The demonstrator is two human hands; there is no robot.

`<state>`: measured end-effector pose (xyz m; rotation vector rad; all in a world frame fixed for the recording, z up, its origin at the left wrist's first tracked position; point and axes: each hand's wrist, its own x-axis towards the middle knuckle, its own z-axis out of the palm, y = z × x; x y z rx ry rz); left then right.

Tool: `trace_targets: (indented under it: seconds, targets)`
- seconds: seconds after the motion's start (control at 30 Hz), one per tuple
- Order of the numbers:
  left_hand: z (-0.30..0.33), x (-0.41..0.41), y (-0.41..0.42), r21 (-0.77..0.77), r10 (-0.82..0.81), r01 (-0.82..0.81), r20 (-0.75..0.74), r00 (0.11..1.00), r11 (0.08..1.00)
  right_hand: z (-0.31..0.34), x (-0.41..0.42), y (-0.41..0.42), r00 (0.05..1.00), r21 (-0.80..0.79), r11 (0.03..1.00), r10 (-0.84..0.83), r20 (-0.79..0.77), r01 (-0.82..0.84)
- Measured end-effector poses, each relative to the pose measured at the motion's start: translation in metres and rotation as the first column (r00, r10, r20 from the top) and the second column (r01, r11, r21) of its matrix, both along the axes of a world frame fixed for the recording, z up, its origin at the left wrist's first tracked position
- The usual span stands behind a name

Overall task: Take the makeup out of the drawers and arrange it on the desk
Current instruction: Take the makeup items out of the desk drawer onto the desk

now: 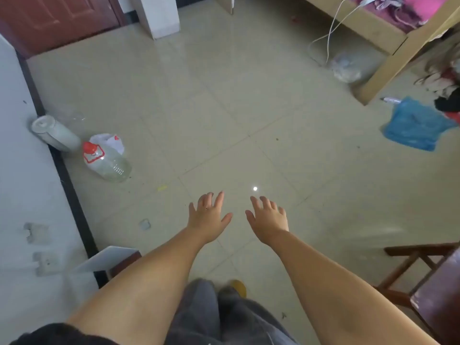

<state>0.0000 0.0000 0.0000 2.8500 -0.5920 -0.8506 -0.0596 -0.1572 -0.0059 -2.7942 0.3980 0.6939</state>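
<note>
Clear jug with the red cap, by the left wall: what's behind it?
Behind the clear jug sits a crumpled white plastic bag with red print, beside a grey cylinder. The bag's lower part is hidden.

beige tiled floor (224,108), blue cloth (415,125), red-capped clear jug (107,160)

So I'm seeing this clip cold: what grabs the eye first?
Two bare hands, left hand and right hand, stretched out empty with fingers spread over the tiled floor at centre. Next, the red-capped plastic jug by the left wall, and the blue plastic bag on the floor at right. No makeup or drawers show.
</note>
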Motion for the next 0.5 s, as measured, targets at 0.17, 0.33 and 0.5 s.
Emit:
trace_targets:
  seconds: [0.17,0.33,0.5]
  targets:
    - [0.0,0.046,-0.022,0.037,-0.03,0.028,0.044,0.999,0.999,-0.002,0.043,-0.025,1.0,-0.003,1.0,0.01,-0.006,-0.01]
    - [0.001,0.127,-0.051,0.032,-0.046,0.044,0.059,0.997,0.999,-0.003,0.124,-0.055,1.0,-0.025,0.999,0.027,0.012,-0.027]
    - [0.012,0.243,-0.083,0.048,-0.114,0.11,0.115,0.987,0.993,0.013,0.238,-0.094,0.999,-0.04,0.999,0.001,0.047,0.001]
